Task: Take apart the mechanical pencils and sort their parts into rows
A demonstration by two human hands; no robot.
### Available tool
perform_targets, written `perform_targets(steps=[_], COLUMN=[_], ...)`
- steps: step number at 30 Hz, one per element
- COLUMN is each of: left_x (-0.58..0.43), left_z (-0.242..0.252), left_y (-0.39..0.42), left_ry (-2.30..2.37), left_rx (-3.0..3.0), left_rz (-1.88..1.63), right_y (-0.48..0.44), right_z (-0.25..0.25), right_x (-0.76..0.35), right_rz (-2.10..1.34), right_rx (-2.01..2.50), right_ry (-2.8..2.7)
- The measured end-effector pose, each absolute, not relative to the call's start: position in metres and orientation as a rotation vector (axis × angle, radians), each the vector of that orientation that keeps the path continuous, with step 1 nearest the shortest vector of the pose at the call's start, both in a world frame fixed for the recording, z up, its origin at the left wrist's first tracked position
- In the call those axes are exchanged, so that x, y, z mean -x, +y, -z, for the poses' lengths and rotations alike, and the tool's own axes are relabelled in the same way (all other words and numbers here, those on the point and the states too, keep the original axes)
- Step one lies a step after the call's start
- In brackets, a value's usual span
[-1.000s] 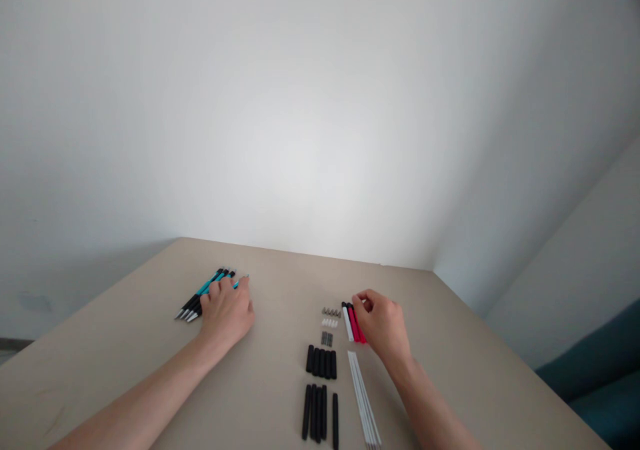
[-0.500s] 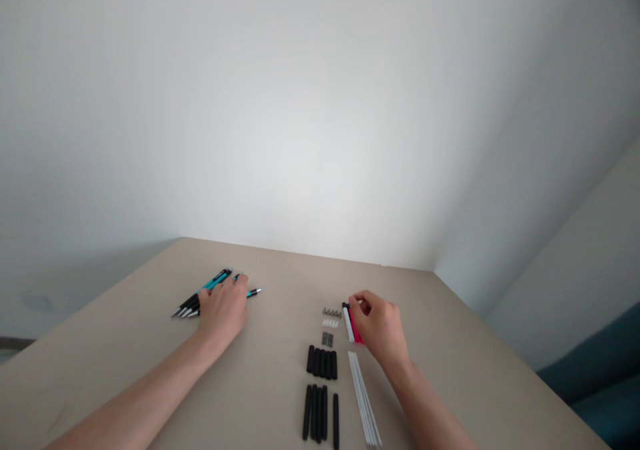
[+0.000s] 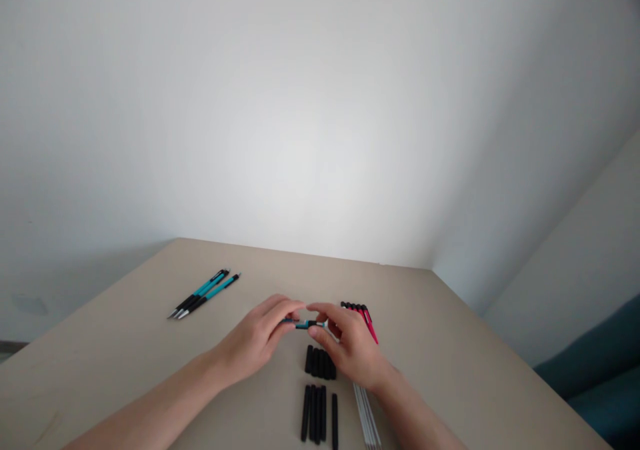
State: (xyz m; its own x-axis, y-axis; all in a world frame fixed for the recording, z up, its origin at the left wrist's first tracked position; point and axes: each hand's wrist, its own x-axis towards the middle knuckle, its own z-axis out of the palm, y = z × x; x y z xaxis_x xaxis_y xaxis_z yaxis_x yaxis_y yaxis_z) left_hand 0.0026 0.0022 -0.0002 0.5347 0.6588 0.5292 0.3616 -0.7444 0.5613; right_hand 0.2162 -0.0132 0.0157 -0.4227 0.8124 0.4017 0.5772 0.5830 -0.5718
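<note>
A: Orientation of the slim turquoise-and-black pen [image 3: 303,325]?
B: Long axis runs left to right across the view, nearly level. Pale end points to the right; the opposite end is hidden at the left fingers

A: Location and grasp?
B: Between the two hands, just beyond the short black cylinders [image 3: 315,362]. Left hand [image 3: 263,332] grips its left part, thumb against fingers; right hand [image 3: 350,340] pinches it near the pale end

A: Counts?
B: Pen in hand: one. Short black cylinders: five, side by side. Longer, thinner black rods [image 3: 318,413]: five, four grouped and one apart on the right. Red barrels with black ends [image 3: 369,320]: five black ends show, the rest partly covered by the right hand. Thin white sticks [image 3: 367,420]: bunched, count unclear. Turquoise-and-black pens with silvery tips [image 3: 210,293], at left on the beige tabletop [image 3: 150,370]: at least two, overlapping
</note>
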Motion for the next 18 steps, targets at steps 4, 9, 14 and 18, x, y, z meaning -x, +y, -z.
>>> perform_targets(steps=[4, 9, 14, 18], left_x=[-0.002, 0.003, 0.003, 0.003], left_z=[-0.004, 0.000, 0.000, -0.003], left_y=[0.001, 0.013, 0.015, 0.013], left_ry=[0.835, 1.084, 1.121, 1.087], left_rx=[-2.424, -2.366, -2.310, -2.405], left_rz=[-1.040, -1.202, -1.242, -1.219], right_y=[-0.014, -0.005, -0.003, -0.003], right_z=[-0.015, -0.010, -0.009, -0.007], right_x=[-0.214, -0.229, -0.235, -0.233], right_rz=[-0.463, -0.415, -0.420, -0.468], right_rx=[1.088, 1.232, 1.274, 1.283], right_ry=[-2.106, -1.832, -1.772, -1.775])
